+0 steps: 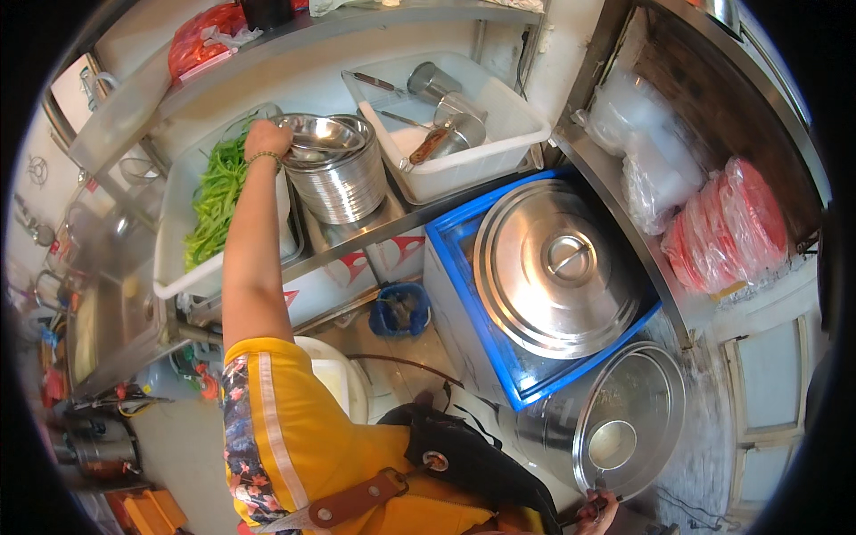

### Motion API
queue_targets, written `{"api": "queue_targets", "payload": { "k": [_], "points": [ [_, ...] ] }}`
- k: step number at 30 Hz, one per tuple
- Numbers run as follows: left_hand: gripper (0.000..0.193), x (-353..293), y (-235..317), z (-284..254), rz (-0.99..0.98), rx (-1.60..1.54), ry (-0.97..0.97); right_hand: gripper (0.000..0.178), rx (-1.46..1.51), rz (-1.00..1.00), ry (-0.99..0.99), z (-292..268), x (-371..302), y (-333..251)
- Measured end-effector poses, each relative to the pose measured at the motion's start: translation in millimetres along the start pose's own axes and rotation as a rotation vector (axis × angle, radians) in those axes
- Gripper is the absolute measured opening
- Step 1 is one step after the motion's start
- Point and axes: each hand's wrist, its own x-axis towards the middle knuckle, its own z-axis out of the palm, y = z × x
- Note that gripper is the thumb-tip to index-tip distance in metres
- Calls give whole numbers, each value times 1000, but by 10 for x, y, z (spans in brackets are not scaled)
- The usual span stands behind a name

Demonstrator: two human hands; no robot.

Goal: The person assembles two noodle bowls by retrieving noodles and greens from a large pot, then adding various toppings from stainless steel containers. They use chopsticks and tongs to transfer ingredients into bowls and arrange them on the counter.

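Left hand (269, 140): From my remote seat I see it at the end of an outstretched arm, fingers closed on the left rim of a shiny, shallow, round steel bowl (332, 134).
Steel bowl: It sits on top of a tall cylindrical stack of silver metal dishes (343, 189), mouth turned up toward my camera; being round, it shows me no long axis.
Dish stack: Its axis is upright, leaning a little in my fisheye view, the foot slightly right of the top.
Right hand (596, 510): At the lower edge, its fingers are wrapped round the dark handle of a long-handled ladle with a pale round head (613, 444).
Ladle: Its long axis runs from the hand up the picture, head pointing away from the body, over the mouth of a large round steel pot (546, 432); I cannot tell whether the head touches the pot.
Left of the stack: Bright green vegetable strips (218, 192) fill a white rectangular plastic tub (169, 239).
Right of the stack: A translucent white plastic tub (481, 171) holds metal cups (434, 82) and handled utensils.
Above the pot: A broad domed steel lid (544, 285) lies within a bright blue rectangular frame (526, 392).
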Motion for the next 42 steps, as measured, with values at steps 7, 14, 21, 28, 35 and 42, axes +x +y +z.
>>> {"api": "queue_targets", "payload": {
  "k": [7, 14, 21, 28, 35, 42],
  "points": [
    [21, -1081, -228, 63, 107, -1055, -8, 16, 27, -130, 20, -247, -267, -485],
    [30, -3217, -220, 1324, 36, -1234, -939, 24, 10, -317, 188, -487, -229, -643],
    [11, -5224, 368, 1887, -31, -860, -1417, 13, 13, -6, -103, -779, 186, -210],
    [30, -5885, 583, 2198, 140, -848, -1530, 14, -203, -32, -55, -771, -176, -295],
    [43, -6324, 738, 2482, 331, -755, -1527, 23, -381, -183, 4, -893, 96, -239],
    [42, -6439, 936, 2342, 384, -747, -1463, 16, -352, -239, -27, -970, 196, -79]
  ]
}}
